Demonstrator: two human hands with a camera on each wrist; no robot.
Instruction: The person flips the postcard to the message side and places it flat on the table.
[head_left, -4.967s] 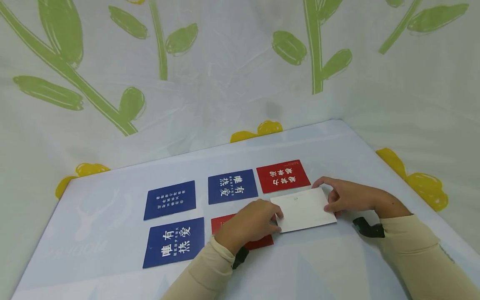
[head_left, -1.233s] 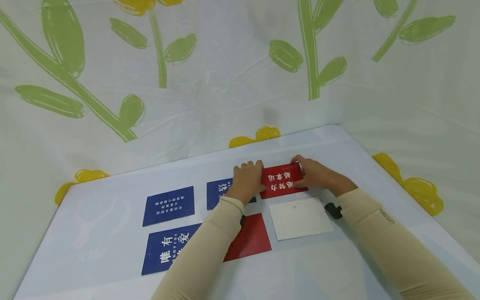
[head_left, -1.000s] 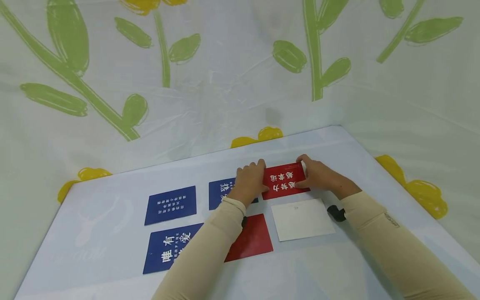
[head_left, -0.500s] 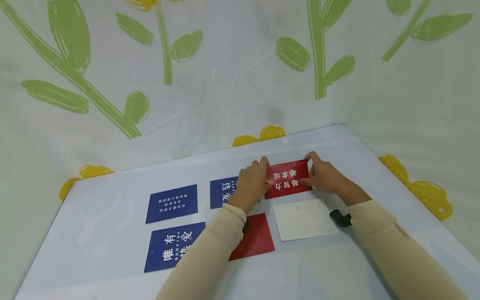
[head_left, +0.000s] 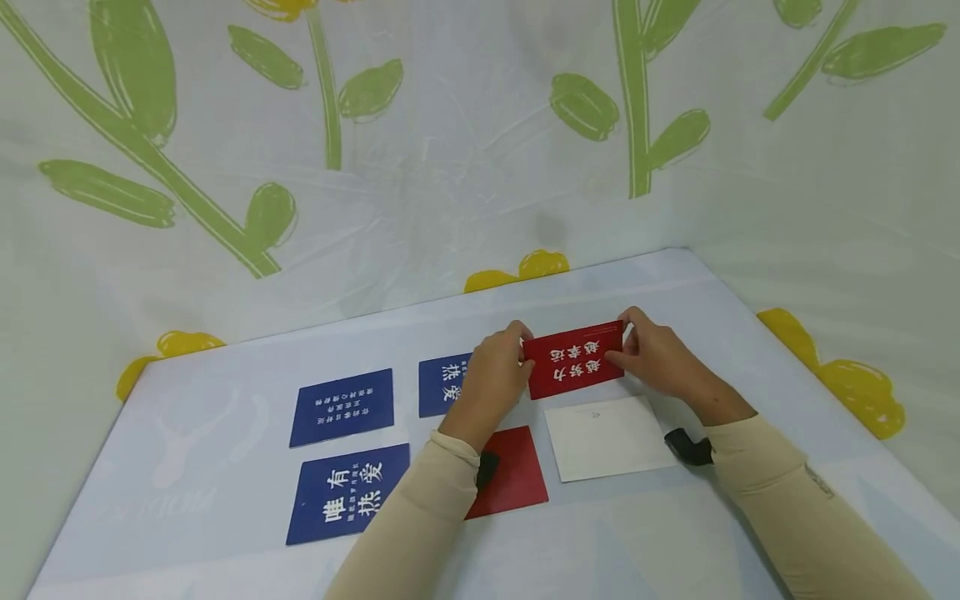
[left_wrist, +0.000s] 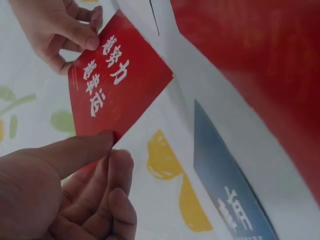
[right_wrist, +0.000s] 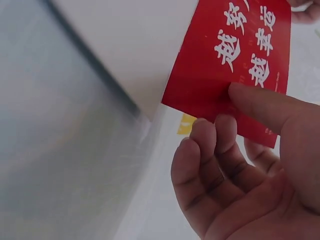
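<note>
Between both hands a red card [head_left: 573, 362] with white characters is held tilted up off the table. My left hand [head_left: 491, 379] pinches its left edge, thumb on the printed face and fingers behind, as the left wrist view shows with the card [left_wrist: 120, 80]. At the opposite edge my right hand [head_left: 660, 354] pinches it the same way; in the right wrist view the thumb presses the card's face [right_wrist: 220, 70]. Just in front lies a white card [head_left: 609, 439]. A second red card [head_left: 510, 475] lies partly under the left forearm.
On the left of the table [head_left: 187, 500] lie two blue cards, one farther [head_left: 342, 407] and one nearer [head_left: 322, 508]. Another blue card [head_left: 438, 387] is partly hidden by the left hand. A white sheet wall with green leaves [head_left: 585, 106] rises behind.
Earlier both hands were at the white card; then they moved to the far red card. Since about half a second ago that card has tilted up and come slightly right.
</note>
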